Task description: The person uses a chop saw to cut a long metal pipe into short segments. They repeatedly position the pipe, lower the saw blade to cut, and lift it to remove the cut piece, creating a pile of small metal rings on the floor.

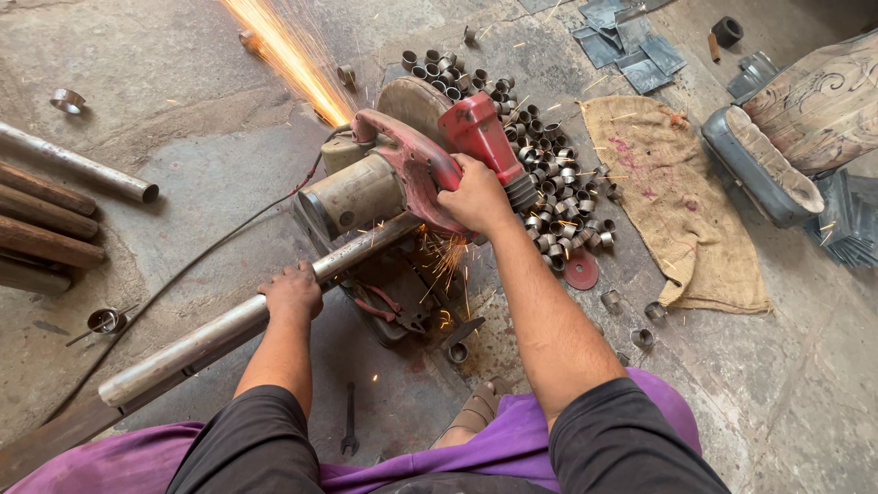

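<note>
On the concrete floor, centre of view: red chop saw, blade guard toward 12 o'clock, motor housing toward 9.

Right hand: fingers closed around the saw's red handle, gripping it from above. Forearm runs down toward 5 o'clock.

Left hand: fingers wrapped over a long steel pipe, palm down, pressing on it. The pipe lies diagonally, one end at about 8 o'clock, the other passing under the saw at centre. Hand sits on the pipe just at 7 o'clock of the saw base.

Sparks: bright orange stream leaving the blade toward 11 o'clock; smaller scatter under the saw near centre.

Cut pipe rings: a heap of short metal rings on the floor at 1 to 3 o'clock of the saw, touching one another; a few strays lie apart at 4 o'clock.

Burlap sack: flat on the floor at 3 o'clock, just beside the ring heap.

Red disc: lies on the floor at the lower edge of the heap.

More pipes: stacked at 9 o'clock, well apart from the saw.

Wrench: on the floor at 6 o'clock, between my knees.

Black cable: runs from the saw toward 8 o'clock.
</note>
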